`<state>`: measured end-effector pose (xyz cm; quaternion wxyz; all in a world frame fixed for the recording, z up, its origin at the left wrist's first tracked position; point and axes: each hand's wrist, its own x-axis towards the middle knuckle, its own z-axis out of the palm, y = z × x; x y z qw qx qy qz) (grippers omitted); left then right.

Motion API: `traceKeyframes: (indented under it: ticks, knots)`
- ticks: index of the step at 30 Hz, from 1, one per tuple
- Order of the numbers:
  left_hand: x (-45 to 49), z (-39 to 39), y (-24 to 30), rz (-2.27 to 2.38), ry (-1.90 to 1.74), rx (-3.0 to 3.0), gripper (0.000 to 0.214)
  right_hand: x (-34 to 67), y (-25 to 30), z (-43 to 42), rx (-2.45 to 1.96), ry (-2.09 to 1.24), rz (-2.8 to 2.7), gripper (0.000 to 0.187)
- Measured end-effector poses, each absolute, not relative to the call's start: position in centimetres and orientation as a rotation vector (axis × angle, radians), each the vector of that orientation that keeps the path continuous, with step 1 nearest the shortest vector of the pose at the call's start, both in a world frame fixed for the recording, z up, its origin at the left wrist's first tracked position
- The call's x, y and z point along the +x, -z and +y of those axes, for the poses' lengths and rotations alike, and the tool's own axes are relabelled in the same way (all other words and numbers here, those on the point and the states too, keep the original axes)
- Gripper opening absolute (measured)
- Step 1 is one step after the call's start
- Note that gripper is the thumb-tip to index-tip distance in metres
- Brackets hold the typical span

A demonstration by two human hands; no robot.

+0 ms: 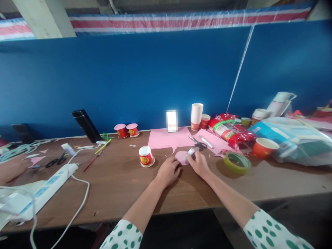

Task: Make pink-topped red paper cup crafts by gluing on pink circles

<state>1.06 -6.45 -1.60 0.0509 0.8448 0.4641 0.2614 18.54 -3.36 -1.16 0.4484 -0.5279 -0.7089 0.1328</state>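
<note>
A pink paper circle [182, 157] lies on the table between my hands. My left hand [168, 171] rests at its left edge, fingers curled, the tips pressing the paper. In my right hand [199, 164] is a short white glue stick [191, 152], gripped over the right part of the circle; its lower end is hidden by the fingers. To the left of my left hand stands a cut-down red and white paper cup [146, 157], bottom up with its rim on the table. Black scissors [199, 144] lie just beyond my right hand, on pink paper.
Pink sheets [160, 138] and a phone [172, 121] are behind. On the right are green tape [237, 163], an orange cup [264, 148] and plastic bags [293, 138]. A power strip [49, 190] with cables and another person's hand [12, 169] occupy the left.
</note>
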Motion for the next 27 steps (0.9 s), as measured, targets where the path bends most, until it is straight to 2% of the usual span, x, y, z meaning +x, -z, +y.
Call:
traceKeyframes:
  ticks: [14, 27]
  knots:
    - [0.96, -6.32, 1.73, 1.448, -0.789, 2.554, 0.016, 18.63, 0.46, -3.81, -1.203, -0.548, -1.705, 0.016]
    - [0.84, -6.29, 1.78, 1.413, -0.808, 2.581, 0.017, 18.81, 1.01, -3.38, -1.191, -0.478, -1.689, 0.017]
